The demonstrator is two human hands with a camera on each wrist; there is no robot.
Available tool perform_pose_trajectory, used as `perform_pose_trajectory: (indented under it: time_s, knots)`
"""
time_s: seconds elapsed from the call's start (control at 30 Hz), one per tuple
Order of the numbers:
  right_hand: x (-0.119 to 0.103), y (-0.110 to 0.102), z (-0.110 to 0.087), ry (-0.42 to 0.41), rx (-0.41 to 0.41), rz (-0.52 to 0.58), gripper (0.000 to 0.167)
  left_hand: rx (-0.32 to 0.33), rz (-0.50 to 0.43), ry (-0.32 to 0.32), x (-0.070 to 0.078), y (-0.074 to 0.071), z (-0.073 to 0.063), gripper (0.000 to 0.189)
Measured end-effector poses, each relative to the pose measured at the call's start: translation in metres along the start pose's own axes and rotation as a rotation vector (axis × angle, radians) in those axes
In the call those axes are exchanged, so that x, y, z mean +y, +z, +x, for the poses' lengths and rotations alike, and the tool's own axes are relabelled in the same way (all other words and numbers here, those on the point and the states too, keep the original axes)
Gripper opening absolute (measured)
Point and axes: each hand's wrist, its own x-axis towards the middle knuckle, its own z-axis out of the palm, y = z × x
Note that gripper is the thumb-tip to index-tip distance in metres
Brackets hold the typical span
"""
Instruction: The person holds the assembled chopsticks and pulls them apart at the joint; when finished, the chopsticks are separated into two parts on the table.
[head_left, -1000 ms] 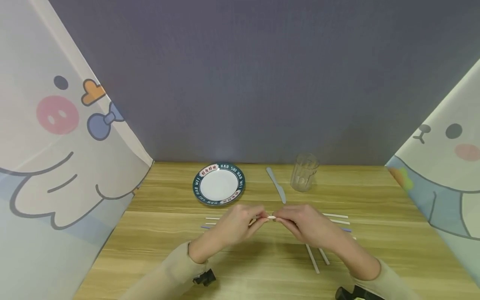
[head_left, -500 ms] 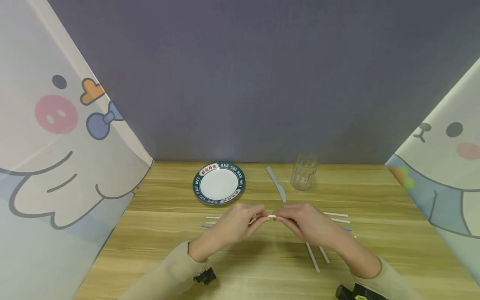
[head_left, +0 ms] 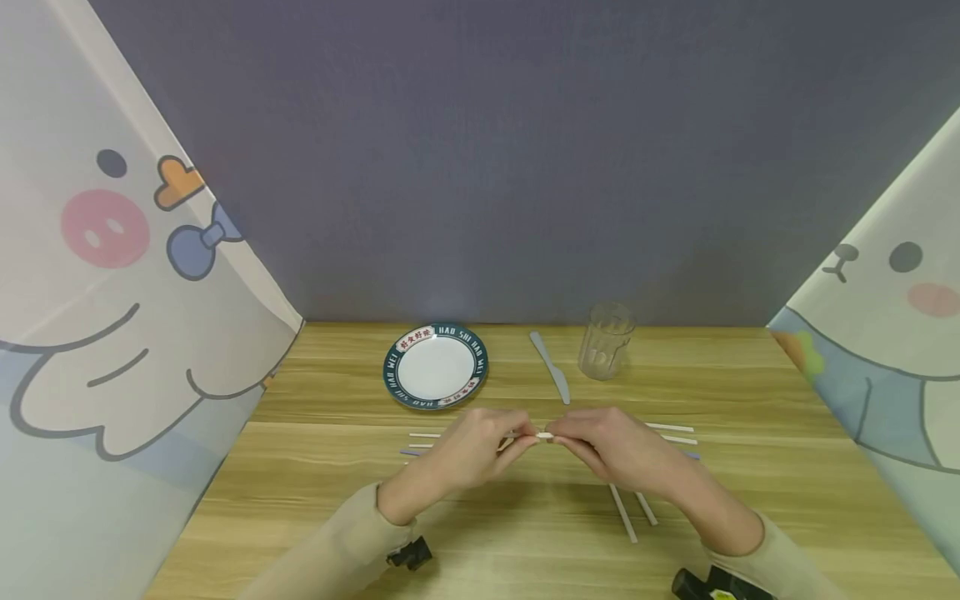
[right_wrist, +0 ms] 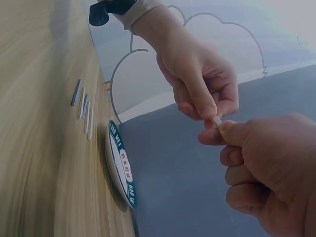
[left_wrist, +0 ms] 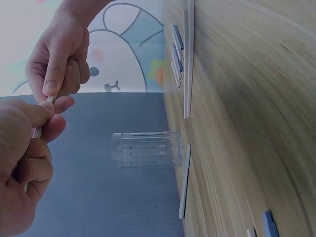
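Note:
Over the middle of the table, my left hand (head_left: 468,450) and right hand (head_left: 618,446) meet fingertip to fingertip. Between them they pinch a thin white stick (head_left: 544,435), straw-like, held level above the wood. Only a short piece shows in the gap; the fingers hide most of it. In the left wrist view a bit of the white stick (left_wrist: 37,132) also shows beside my left thumb. The right wrist view has the white stick (right_wrist: 217,121) between both thumbs and forefingers. Below the hands lie more thin sticks, white (head_left: 624,514) and blue (head_left: 692,456), partly covered by my hands and forearms.
A white plate (head_left: 435,371) with a dark green lettered rim stands back left. Right of it lie a pale knife (head_left: 551,368) and an upright clear glass (head_left: 606,342). A grey wall (head_left: 480,167) closes off the wooden table's (head_left: 337,375) far edge; cartoon-printed panels flank it.
Both hands keep nearly the same pose and grip on the white stick. The whole head view has shifted very slightly.

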Motion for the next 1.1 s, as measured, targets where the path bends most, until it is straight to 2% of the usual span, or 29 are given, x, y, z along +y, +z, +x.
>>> perform_pose_trajectory:
  time_s: [0.23, 0.47, 0.8, 1.1]
  knots:
    - [-0.0019, 0.0011, 0.0, 0.029, 0.001, -0.001, 0.016, 0.01, 0.003, -0.007, -0.0017, 0.0023, -0.0002, 0.006]
    - [0.0012, -0.0002, -0.0001, -0.005, 0.018, 0.0, 0.019, -0.006, 0.002, -0.012, 0.0001, -0.0005, 0.0017, 0.007]
    - [0.0001, 0.0, -0.0005, 0.016, 0.0, 0.005, 0.018, -0.003, 0.009, -0.021, -0.0006, 0.0018, 0.0006, 0.008]
    - [0.0018, 0.0008, 0.0012, -0.004, -0.005, 0.009, 0.019, -0.007, -0.013, -0.027, -0.0015, 0.0006, -0.0018, 0.007]
